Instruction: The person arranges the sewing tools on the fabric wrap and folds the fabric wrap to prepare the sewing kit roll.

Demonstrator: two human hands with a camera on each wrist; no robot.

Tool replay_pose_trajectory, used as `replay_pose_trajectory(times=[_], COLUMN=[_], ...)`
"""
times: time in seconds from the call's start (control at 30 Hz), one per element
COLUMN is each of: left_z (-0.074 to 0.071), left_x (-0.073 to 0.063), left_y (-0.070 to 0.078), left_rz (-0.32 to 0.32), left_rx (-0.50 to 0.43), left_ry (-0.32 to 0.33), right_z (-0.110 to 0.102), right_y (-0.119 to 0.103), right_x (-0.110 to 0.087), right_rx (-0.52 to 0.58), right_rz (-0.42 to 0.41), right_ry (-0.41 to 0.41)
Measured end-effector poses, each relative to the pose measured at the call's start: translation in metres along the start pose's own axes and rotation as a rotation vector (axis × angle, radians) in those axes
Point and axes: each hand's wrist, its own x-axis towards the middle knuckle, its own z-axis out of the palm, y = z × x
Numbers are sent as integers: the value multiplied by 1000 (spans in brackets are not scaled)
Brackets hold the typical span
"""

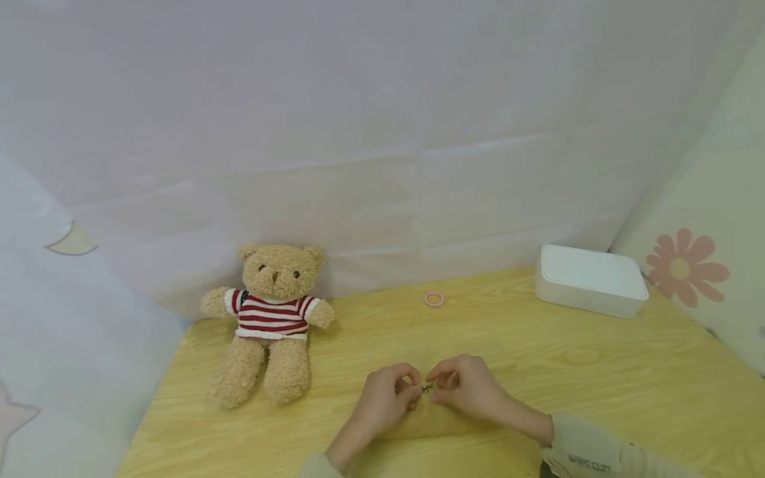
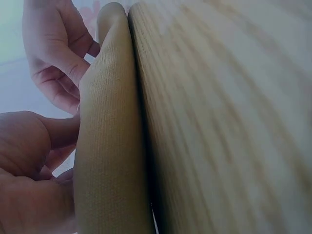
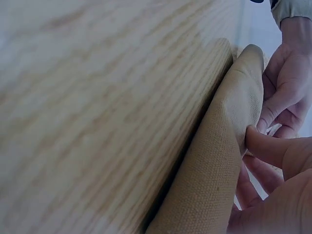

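A soft tan cloth pouch point(image 1: 433, 425) lies on the table, its coarse weave plain in the left wrist view. At its upper edge shows a small gold-coloured metal piece point(image 1: 427, 387), too small to make out fully. My left hand point(image 1: 385, 401) pinches beside this piece from the left, thumb and fingers curled at the pouch's edge. From the right, my right hand point(image 1: 469, 388) pinches the edge close to the metal piece. In the right wrist view, the right thumb point(image 3: 265, 144) presses on the cloth point(image 3: 209, 161); what the fingertips grip is partly hidden.
A teddy bear point(image 1: 275, 318) in a red-and-white striped shirt sits at the left against the backdrop. Behind the hands lies a pink ring point(image 1: 433, 299). At the back right stands a white box point(image 1: 592, 282) on the wood-grain table point(image 1: 597, 358).
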Motion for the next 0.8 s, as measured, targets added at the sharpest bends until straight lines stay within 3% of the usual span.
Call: replay_pose_trajectory(times=[0.2,0.57,0.8], left_z=[1,5,7], left_x=[1,6,8], left_y=[1,6,6], left_rz=[67,-3,11], left_rx=[51,-55,-59], left_ry=[6,95,192], right_z=[3,5,8], right_y=[-1,0,-2], right_x=[-1,-1,-1], right_rx=[-19,-104,-173], right_rz=[-17,-16,-49], right_ry=[21,69,147])
